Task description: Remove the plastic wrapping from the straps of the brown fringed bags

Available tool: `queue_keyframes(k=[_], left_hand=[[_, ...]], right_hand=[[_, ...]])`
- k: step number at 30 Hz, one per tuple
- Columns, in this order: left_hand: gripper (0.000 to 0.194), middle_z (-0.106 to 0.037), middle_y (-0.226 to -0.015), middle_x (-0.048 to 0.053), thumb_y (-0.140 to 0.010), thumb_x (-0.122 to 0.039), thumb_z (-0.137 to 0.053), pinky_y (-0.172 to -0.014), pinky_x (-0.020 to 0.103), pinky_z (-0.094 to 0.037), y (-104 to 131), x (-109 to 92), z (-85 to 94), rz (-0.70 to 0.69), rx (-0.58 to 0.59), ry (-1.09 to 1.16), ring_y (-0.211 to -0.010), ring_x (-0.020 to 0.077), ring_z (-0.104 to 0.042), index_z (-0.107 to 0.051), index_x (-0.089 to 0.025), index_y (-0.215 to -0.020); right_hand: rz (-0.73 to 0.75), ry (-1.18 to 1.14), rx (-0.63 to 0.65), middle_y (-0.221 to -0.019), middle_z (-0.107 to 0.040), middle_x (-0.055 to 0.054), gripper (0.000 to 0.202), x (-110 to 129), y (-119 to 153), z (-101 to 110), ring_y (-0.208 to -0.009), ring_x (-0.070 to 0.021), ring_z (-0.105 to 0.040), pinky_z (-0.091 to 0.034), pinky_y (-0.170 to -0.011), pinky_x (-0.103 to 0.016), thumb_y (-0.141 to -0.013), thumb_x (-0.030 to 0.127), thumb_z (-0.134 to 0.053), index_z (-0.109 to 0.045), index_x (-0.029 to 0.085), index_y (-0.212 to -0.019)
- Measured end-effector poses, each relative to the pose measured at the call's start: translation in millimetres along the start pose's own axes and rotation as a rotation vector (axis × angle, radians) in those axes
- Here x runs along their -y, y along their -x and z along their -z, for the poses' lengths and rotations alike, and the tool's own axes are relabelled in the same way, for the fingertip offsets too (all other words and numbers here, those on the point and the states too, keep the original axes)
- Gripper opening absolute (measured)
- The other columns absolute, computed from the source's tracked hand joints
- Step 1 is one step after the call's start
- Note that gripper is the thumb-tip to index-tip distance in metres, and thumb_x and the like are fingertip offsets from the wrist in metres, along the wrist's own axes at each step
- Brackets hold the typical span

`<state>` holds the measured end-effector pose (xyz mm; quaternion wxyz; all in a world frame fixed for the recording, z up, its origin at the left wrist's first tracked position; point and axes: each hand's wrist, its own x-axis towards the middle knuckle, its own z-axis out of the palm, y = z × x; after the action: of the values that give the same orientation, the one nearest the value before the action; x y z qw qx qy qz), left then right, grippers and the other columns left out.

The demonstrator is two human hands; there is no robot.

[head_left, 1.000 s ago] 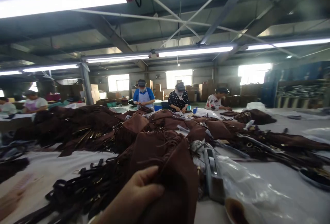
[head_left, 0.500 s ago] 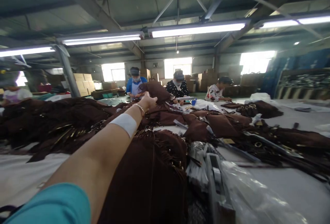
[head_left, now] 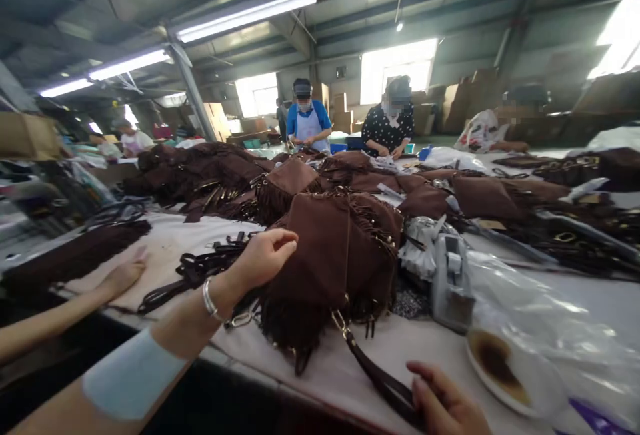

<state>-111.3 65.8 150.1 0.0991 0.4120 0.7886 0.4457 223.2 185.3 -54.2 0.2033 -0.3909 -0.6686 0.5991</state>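
Observation:
A dark brown fringed handbag (head_left: pixel 320 248) lies on the table in front of me. My left hand (head_left: pixel 263 255), with a silver bracelet and a pale patch on the forearm, hovers at the bag's left side. Its fingers curl loosely, a gap showing between thumb and fingers, and hold nothing. From a gold clip on the bag's near side a dark strap (head_left: pixel 373 368) runs to my right hand (head_left: pixel 447 401) at the bottom edge. That hand is closed around the strap's end, with its lower part cut off by the frame.
Behind is a heap of brown bags (head_left: pixel 195 175). Loose straps (head_left: pixel 200 268) lie at left, near another person's hand (head_left: pixel 125 275). At right are a tape dispenser (head_left: pixel 453 281), clear plastic (head_left: pixel 545 315) and a stained white dish (head_left: pixel 500 371). Several co-workers sit or stand across the table.
My left hand has come back from the far pile, where it was reaching beside a brown bag. The view has tilted down. My right hand and the strap have come into view.

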Motion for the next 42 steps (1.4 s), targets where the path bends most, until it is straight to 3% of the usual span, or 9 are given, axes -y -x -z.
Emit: queue_keyframes(k=[8, 13, 19, 21, 24, 28, 31, 36, 42], left_hand=[[0.033, -0.072, -0.094, 0.012, -0.077, -0.04, -0.064, -0.059, 0.027, -0.049, 150, 53, -63.8, 0.543, 0.309, 0.428, -0.077, 0.0215, -0.069, -0.064, -0.014, -0.097], [0.048, -0.069, -0.106, 0.013, -0.075, -0.052, -0.067, -0.07, 0.029, -0.049, 158, 45, -115.2, 0.583, 0.397, 0.718, -0.095, 0.0234, -0.066, -0.062, -0.014, -0.104], [0.041, -0.065, -0.072, 0.005, -0.074, -0.05, -0.069, -0.062, 0.027, -0.048, 146, 36, -148.3, 0.542, 0.35, 0.854, -0.065, 0.0154, -0.062, -0.059, -0.013, -0.088], [0.041, -0.052, -0.057, -0.005, -0.072, -0.051, -0.069, -0.05, 0.023, -0.042, 144, 47, -156.8, 0.588, 0.269, 0.881, -0.049, 0.0096, -0.05, -0.057, -0.015, -0.087], [0.048, -0.038, -0.054, -0.011, -0.067, -0.054, -0.073, -0.038, 0.018, -0.027, 138, 69, -164.0, 0.624, 0.281, 0.984, -0.039, 0.0038, -0.03, -0.055, -0.016, -0.089], [0.053, -0.036, -0.055, -0.011, -0.063, -0.055, -0.077, -0.038, 0.018, -0.023, 132, 84, -167.6, 0.644, 0.334, 1.048, -0.04, 0.003, -0.028, -0.055, -0.016, -0.091], [0.055, -0.038, -0.055, -0.011, -0.06, -0.055, -0.08, -0.039, 0.018, -0.027, 133, 85, -170.7, 0.625, 0.31, 1.048, -0.041, 0.0031, -0.029, -0.055, -0.016, -0.09], [0.053, -0.039, -0.055, -0.01, -0.061, -0.055, -0.079, -0.039, 0.019, -0.029, 136, 84, -169.8, 0.626, 0.306, 1.046, -0.041, 0.0039, -0.03, -0.056, -0.016, -0.088], [0.056, -0.04, -0.054, -0.009, -0.059, -0.061, -0.079, -0.04, 0.02, -0.031, 136, 87, -167.5, 0.617, 0.364, 1.081, -0.042, 0.0043, -0.03, -0.057, -0.017, -0.087]], right_hand=[[0.403, 0.645, 0.009, -0.104, -0.07, -0.014, 0.038, 50, 2, -53, -0.097, -0.0295, -0.063, -0.046, -0.087, -0.04, -0.079, 0.03, -0.059, -0.066, 0.017, -0.114], [0.284, 0.709, 0.128, -0.094, -0.072, -0.01, 0.025, 68, 33, -80, -0.088, -0.026, -0.067, -0.048, -0.08, -0.035, -0.085, 0.026, -0.051, -0.067, 0.019, -0.103], [0.507, 0.719, 0.242, -0.13, -0.059, -0.016, 0.07, 60, 76, -90, -0.115, -0.0304, -0.057, -0.045, -0.098, -0.038, -0.072, 0.022, -0.065, -0.045, 0.014, -0.138], [0.547, 0.7, 0.262, -0.117, -0.065, -0.011, 0.056, 49, 80, -78, -0.103, -0.0254, -0.062, -0.048, -0.091, -0.033, -0.076, 0.023, -0.063, -0.054, 0.019, -0.13], [0.513, 0.782, -0.041, -0.102, -0.068, -0.009, 0.03, 37, 76, -35, -0.094, -0.0213, -0.062, -0.047, -0.087, -0.032, -0.089, 0.021, -0.049, -0.064, 0.022, -0.115], [0.319, 1.077, -0.518, -0.135, -0.053, -0.016, 0.035, 26, 50, 46, -0.126, -0.0348, -0.044, -0.033, -0.102, -0.052, -0.09, 0.03, -0.053, -0.063, 0.02, -0.122], [0.189, 1.21, -0.556, -0.147, -0.043, -0.012, 0.028, 11, 22, 85, -0.137, -0.0395, -0.028, -0.026, -0.103, -0.059, -0.09, 0.032, -0.054, -0.068, 0.023, -0.112], [0.323, 1.213, -0.547, -0.142, -0.05, -0.004, 0.021, 3, 1, 90, -0.138, -0.0354, -0.029, -0.028, -0.103, -0.053, -0.089, 0.031, -0.055, -0.073, 0.027, -0.078], [0.608, 1.035, -0.666, -0.102, -0.068, -0.01, 0.021, 69, -36, 86, -0.108, -0.0279, -0.055, -0.037, -0.096, -0.041, -0.088, 0.033, -0.055, -0.067, 0.021, -0.076]])
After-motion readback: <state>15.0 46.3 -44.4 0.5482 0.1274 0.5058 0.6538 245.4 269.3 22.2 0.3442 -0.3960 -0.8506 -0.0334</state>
